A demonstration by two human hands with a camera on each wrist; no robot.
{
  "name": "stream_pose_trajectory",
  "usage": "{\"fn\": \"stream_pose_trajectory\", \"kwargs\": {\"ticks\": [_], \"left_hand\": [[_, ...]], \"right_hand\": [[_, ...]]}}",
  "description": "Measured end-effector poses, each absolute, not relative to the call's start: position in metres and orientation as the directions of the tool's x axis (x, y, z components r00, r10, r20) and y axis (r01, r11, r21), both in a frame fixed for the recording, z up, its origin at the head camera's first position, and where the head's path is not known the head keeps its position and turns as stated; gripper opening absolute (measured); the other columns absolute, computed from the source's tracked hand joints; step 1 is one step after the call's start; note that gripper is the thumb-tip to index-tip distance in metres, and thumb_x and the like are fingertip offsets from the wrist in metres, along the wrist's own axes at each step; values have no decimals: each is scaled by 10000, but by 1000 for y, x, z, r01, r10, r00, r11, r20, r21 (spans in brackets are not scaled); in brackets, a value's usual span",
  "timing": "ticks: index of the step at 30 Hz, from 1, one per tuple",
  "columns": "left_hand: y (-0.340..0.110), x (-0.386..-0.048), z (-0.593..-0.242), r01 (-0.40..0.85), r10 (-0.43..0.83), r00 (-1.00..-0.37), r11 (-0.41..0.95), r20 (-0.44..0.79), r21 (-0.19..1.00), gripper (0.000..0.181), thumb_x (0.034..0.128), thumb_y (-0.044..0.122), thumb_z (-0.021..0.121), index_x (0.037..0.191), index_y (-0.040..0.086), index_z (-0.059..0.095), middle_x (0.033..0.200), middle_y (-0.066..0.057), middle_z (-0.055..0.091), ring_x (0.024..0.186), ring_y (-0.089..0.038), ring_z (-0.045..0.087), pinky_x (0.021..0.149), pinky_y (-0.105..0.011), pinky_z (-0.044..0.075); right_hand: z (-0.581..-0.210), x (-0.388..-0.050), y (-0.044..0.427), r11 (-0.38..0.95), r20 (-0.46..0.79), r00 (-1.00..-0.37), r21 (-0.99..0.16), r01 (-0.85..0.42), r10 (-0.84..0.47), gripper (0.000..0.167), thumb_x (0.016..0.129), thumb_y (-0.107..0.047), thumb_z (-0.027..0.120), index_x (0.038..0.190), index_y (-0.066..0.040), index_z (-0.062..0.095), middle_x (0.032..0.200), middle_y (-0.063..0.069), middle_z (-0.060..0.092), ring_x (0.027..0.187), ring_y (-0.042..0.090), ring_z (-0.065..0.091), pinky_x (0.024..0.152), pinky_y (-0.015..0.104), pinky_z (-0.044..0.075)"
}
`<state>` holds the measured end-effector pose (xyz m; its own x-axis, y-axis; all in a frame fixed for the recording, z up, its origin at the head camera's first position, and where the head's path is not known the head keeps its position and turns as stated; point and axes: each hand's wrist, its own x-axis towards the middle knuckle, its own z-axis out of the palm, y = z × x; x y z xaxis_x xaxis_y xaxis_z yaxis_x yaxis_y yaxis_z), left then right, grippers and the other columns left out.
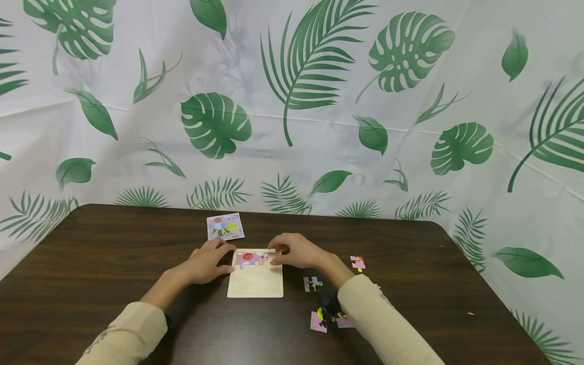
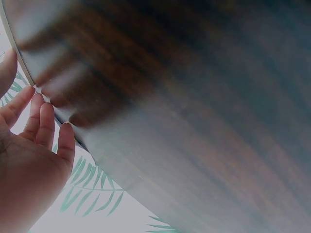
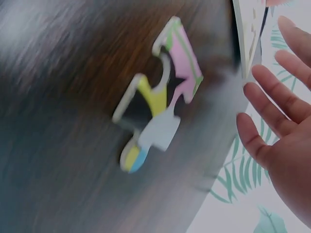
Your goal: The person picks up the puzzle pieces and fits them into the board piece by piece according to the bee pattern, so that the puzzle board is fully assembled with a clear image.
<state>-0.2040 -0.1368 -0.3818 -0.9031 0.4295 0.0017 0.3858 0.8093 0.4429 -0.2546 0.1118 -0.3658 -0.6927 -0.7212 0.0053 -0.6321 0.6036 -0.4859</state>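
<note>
A shallow wooden puzzle tray (image 1: 255, 284) lies on the table, with joined pink puzzle pieces (image 1: 248, 259) along its far side. My left hand (image 1: 207, 262) rests at the tray's left edge, thumb and forefinger spread apart. In the left wrist view its fingers (image 2: 46, 124) extend loosely. Over the tray's far right corner is my right hand (image 1: 297, 252), its thumb beside the joined pieces. Its fingers (image 3: 277, 107) look relaxed and nearly straight in the right wrist view. Whether a piece lies under the right fingertips is hidden.
A picture card with a bee (image 1: 225, 226) lies behind the tray. Several loose pieces lie to the right, among them a multicoloured piece (image 1: 313, 284), a pink piece (image 1: 358, 262) and a nearer piece (image 1: 319, 322). The right forearm partly covers others. A leaf-patterned cloth (image 1: 292, 126) hangs behind the table.
</note>
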Motion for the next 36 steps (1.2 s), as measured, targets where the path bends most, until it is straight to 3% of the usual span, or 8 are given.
{"fn": "stream_pose_trajectory", "kwargs": {"ticks": [15, 27, 36], "left_hand": [[-137, -202, -381, 395, 436, -900, 803, 12, 447, 426, 862, 219, 637, 1234, 51, 517, 1132, -123, 464, 1079, -336, 422, 795, -544, 338], [-137, -203, -382, 400, 436, -900, 803, 21, 442, 425, 861, 224, 637, 1228, 47, 519, 1131, -131, 464, 1081, -343, 421, 799, -550, 336], [-137, -203, -383, 405, 441, -897, 801, 22, 440, 422, 862, 225, 634, 1225, 41, 521, 1122, -128, 468, 1071, -342, 425, 791, -554, 343]], "right_hand": [[-364, -260, 155, 634, -3, -723, -484, -603, -691, 309, 818, -236, 696, 1059, -55, 632, 1003, 30, 619, 916, 185, 553, 810, 343, 442], [-359, -260, 214, 725, -81, -808, -502, -472, -583, 306, 814, -193, 699, 1061, -27, 628, 1015, 61, 620, 924, 220, 553, 818, 405, 439], [-356, -257, 254, 777, -106, -841, -458, -432, -530, 285, 821, -158, 684, 1051, -1, 623, 994, 96, 607, 848, 208, 526, 745, 373, 439]]}}
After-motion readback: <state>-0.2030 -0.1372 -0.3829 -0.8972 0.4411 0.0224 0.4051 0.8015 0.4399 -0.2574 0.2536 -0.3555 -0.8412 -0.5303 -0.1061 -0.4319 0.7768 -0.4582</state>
